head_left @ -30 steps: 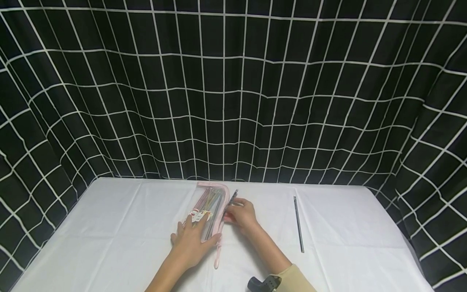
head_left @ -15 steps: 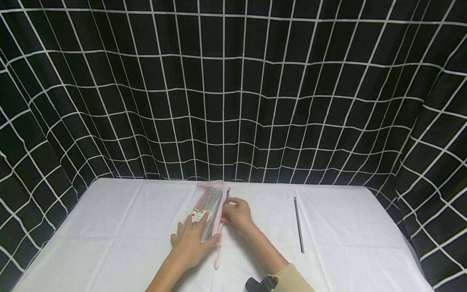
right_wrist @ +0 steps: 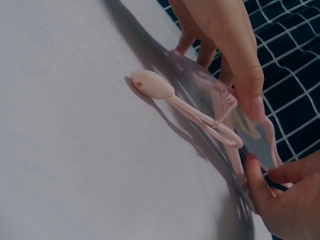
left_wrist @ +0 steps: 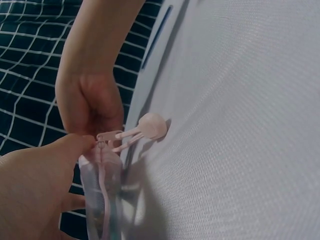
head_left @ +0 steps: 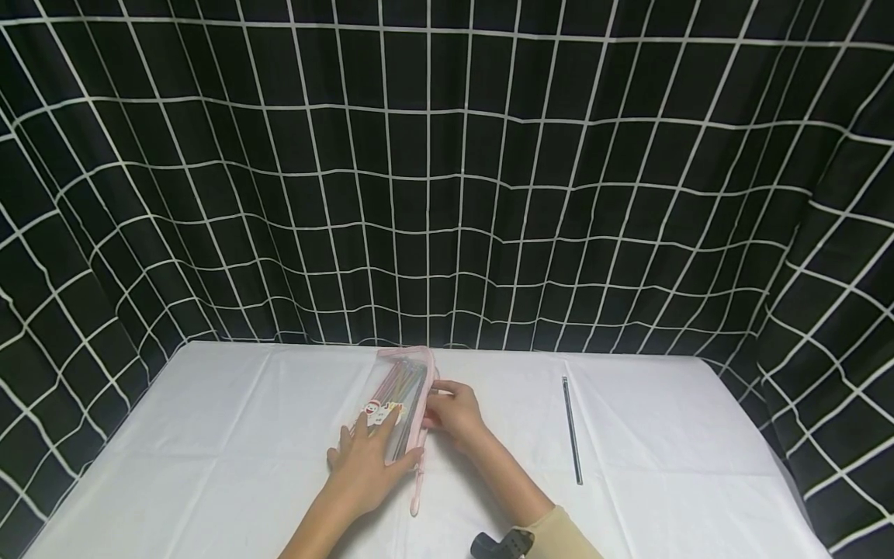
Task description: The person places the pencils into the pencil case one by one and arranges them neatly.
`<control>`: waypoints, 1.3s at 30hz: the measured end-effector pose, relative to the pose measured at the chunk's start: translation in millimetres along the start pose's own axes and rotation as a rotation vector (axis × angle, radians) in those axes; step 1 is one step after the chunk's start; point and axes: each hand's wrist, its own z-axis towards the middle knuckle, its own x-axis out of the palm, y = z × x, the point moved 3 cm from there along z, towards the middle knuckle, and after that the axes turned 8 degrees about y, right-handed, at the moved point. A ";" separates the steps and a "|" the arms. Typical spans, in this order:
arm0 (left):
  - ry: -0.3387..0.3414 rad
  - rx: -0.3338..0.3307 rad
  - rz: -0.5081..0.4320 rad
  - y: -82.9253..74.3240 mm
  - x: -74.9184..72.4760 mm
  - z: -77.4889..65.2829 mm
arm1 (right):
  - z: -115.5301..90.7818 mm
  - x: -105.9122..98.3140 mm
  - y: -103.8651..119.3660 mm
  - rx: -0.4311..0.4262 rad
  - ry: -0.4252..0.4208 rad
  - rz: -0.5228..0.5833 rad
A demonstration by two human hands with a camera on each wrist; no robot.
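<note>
A clear pencil case (head_left: 421, 435) with pink zip edging and a cartoon sticker (head_left: 380, 412) lies on the white cloth, several pencils (head_left: 401, 380) inside. My left hand (head_left: 359, 464) rests spread over its near half, thumb along the zip side. At the case's right edge, my right hand (head_left: 457, 411) has thumb and fingers drawn together at the zip opening. The dark pencil they pinch is mostly hidden by the case and fingers; a dark sliver shows between them in the right wrist view. A pink zip pull (right_wrist: 152, 84) hangs off the near end onto the cloth.
Another dark pencil (head_left: 572, 431) lies alone to the right of my right hand. The table's white cloth (head_left: 209, 404) has fold creases. A black curtain with a white grid (head_left: 447, 171) stands behind and at both sides. A dark device (head_left: 501, 543) sits at my right sleeve.
The pencil in my right hand, whose end stuck out beyond the case's edge, has slid left into the case. My right hand moved slightly left with it; the left hand stayed put.
</note>
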 end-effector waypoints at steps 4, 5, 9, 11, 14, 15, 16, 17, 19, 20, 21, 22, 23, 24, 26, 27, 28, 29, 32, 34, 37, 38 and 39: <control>-0.001 0.000 -0.005 0.2 0.3 -0.7 | -0.9 -1.3 -0.9 0.006 0.017 0.046; -0.001 0.000 -0.005 0.3 0.4 -0.8 | -1.3 -1.7 -1.1 0.008 0.019 0.052; -0.004 0.002 -0.003 0.9 1.1 -0.8 | -3.5 -4.1 -1.3 0.000 0.025 0.065; -0.004 0.002 -0.002 1.2 1.4 -0.7 | -4.7 -5.5 -1.4 -0.005 0.030 0.074; -0.005 0.004 -0.001 1.5 2.0 -0.1 | -5.7 -8.0 -2.3 -0.008 0.033 0.103; -0.004 0.005 -0.001 1.5 2.2 0.1 | -5.7 -8.9 -3.0 -0.008 0.032 0.109; -0.004 0.005 0.000 1.5 2.3 0.3 | -6.1 -9.7 -3.4 -0.005 0.030 0.117; -0.005 0.005 0.001 1.5 2.4 0.5 | -6.2 -10.6 -4.0 -0.005 0.029 0.127; -0.006 0.005 0.003 1.3 2.4 0.7 | -7.2 -12.3 -4.3 -0.003 0.025 0.148; -0.007 0.005 0.004 1.1 2.3 0.7 | -7.7 -13.3 -4.3 -0.005 0.024 0.156; -0.006 0.005 0.005 0.9 2.3 0.7 | -8.5 -14.3 -4.1 -0.009 0.024 0.166; -0.006 0.005 0.006 0.8 2.3 0.7 | -9.5 -15.4 -3.5 -0.013 0.022 0.174; -0.005 0.006 0.006 0.6 2.2 0.7 | -10.3 -16.5 -3.1 -0.016 0.021 0.185; -0.004 0.005 0.006 0.6 2.1 0.7 | -11.2 -17.7 -3.0 -0.019 0.020 0.192; -0.001 0.004 0.004 0.4 2.2 0.8 | -13.0 -20.2 -3.0 -0.022 0.016 0.198; 0.000 0.003 0.002 0.4 2.3 0.8 | -14.0 -21.5 -3.1 -0.022 0.014 0.200; 0.001 0.002 0.001 0.5 2.3 0.9 | -14.9 -22.9 -3.4 -0.021 0.009 0.198; 0.002 0.001 -0.001 0.5 2.4 0.9 | -15.7 -24.3 -3.7 -0.022 0.008 0.200; 0.001 -0.001 -0.003 0.5 2.7 1.1 | -18.5 -29.2 -4.0 -0.021 0.000 0.193; 0.002 -0.002 0.000 0.4 2.9 1.1 | -20.2 -32.5 -4.3 -0.023 -0.003 0.191; 0.004 -0.003 0.002 0.4 3.3 1.0 | -22.8 -37.2 -4.4 -0.028 -0.007 0.199; 0.005 -0.003 0.003 0.4 3.5 0.8 | -23.4 -38.7 -4.6 -0.031 -0.008 0.203; 0.006 -0.004 0.004 0.4 3.7 0.7 | -24.2 -40.1 -4.7 -0.031 -0.010 0.206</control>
